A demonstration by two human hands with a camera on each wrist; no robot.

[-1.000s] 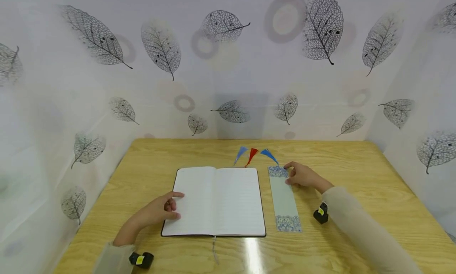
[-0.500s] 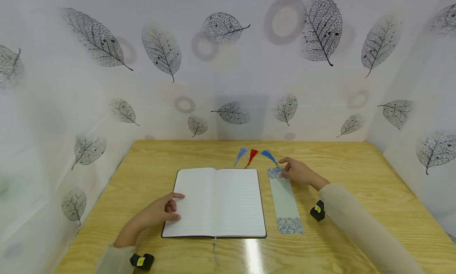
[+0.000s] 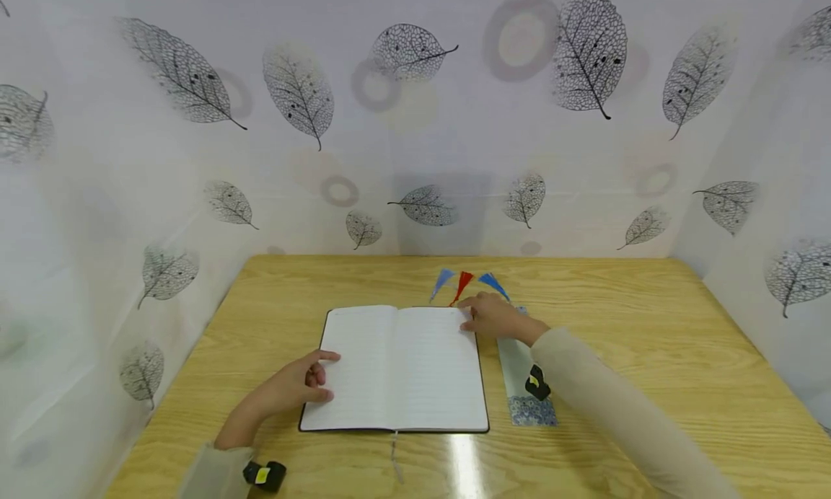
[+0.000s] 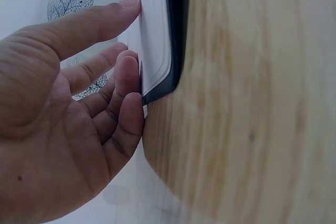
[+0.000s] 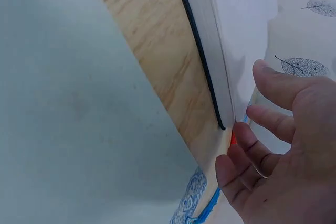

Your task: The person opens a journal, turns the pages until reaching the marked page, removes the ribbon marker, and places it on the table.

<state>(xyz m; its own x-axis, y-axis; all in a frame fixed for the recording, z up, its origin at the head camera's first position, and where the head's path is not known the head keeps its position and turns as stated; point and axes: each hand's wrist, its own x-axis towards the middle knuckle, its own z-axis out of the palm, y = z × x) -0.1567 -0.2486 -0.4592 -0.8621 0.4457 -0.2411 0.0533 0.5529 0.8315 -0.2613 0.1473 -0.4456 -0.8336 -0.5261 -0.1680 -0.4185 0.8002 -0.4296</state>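
Observation:
An open lined notebook [image 3: 435, 383] with a dark cover lies flat on the table. My left hand [image 3: 286, 383] rests at its left side, index finger and thumb on the page; the left wrist view shows the other fingers bent against the page edge [image 4: 152, 40]. At the upper right corner is my right hand [image 3: 495, 316], fingers loosely bent and thumb apart, fingertips right by the corner in the right wrist view. Beneath the right forearm lies a pale green bookmark [image 3: 534, 411] with blue patterned ends, its upper part mostly hidden. Its blue tassel [image 3: 495, 284] points away.
A light blue tassel [image 3: 443, 281] and a red tassel [image 3: 463, 284] stick out past the notebook's far edge. A thin ribbon [image 3: 394, 457] hangs from its near edge onto the wooden table [image 3: 649, 326]. Leaf-printed cloth [image 3: 428, 146] surrounds the back and sides.
My right hand has left the top of the pale green bookmark and moved left to the notebook's upper right corner. My left hand stays at the left page.

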